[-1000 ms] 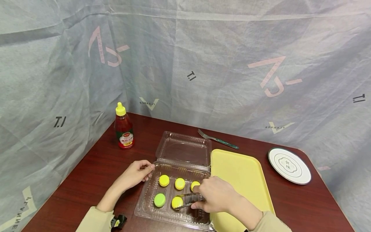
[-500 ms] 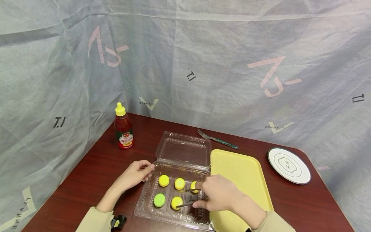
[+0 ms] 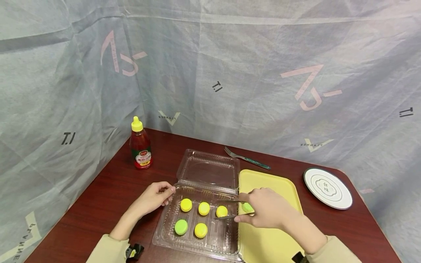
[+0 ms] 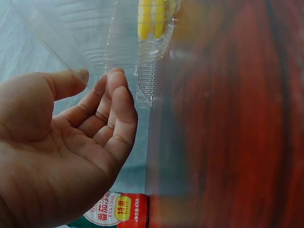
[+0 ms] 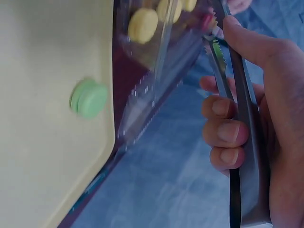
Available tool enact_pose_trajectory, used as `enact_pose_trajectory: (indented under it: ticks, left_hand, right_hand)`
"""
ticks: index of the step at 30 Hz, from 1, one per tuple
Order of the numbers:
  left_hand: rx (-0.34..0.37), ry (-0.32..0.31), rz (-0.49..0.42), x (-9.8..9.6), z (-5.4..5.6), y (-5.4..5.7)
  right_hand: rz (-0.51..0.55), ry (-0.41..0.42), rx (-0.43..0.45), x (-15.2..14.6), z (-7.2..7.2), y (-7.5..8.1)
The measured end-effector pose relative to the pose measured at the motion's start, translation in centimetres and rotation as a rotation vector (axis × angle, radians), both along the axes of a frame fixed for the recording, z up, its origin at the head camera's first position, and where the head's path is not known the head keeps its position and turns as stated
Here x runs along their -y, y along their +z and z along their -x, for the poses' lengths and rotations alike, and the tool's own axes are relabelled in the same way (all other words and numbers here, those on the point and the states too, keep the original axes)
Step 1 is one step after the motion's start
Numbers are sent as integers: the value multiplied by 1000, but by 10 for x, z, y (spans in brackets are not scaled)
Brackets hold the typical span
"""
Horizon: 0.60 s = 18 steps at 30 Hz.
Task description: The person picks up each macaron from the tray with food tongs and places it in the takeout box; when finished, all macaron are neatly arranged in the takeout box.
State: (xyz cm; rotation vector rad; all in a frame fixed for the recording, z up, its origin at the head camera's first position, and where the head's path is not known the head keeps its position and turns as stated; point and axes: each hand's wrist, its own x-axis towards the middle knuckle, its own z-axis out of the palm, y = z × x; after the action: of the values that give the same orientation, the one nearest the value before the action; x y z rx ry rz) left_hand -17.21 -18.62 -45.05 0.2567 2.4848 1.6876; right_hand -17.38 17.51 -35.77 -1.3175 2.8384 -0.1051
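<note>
My right hand (image 3: 269, 208) grips a pair of metal tongs (image 5: 247, 142). The tongs' arms stand apart with nothing between them, reaching over the tray's left edge toward a yellow macaron (image 3: 222, 212). A green macaron (image 3: 247, 208) lies on the yellow tray (image 3: 273, 237), partly covered by the hand and tongs in the head view. My left hand (image 3: 157, 197) pinches the upper left rim of a clear plastic clamshell box (image 3: 161, 237) between thumb and fingers. Inside the box sit a green macaron (image 3: 181, 227) and several yellow macarons (image 3: 201, 230).
The box's lid (image 3: 210, 168) lies folded back. A ketchup bottle (image 3: 141, 148) stands at the back left. Behind the tray lies a fork (image 3: 248, 159) with a green handle. A white plate (image 3: 328, 188) rests at the far right of the dark wooden table (image 3: 95, 212).
My right hand has drawn the tongs away from the near yellow macaron, up and right over the tray. The green macaron there has come into view. My left hand stays put.
</note>
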Motion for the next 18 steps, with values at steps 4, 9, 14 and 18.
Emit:
enact_pose_trajectory:
  ticks: [4,9,14,18]
  left_hand:
    - [0,-1,-1,0,0,0]
    - [1,0,-3,0,0,0]
    - [4,0,-5,0,0,0]
    - [8,2,-9,0,0,0]
  right_hand:
    - [-5,-34,-33,-17,3,8]
    - [2,-79,-68,-40,6,14]
    - [10,-116,-66,-61,11,16]
    - [4,-145,-59,-73,16,13]
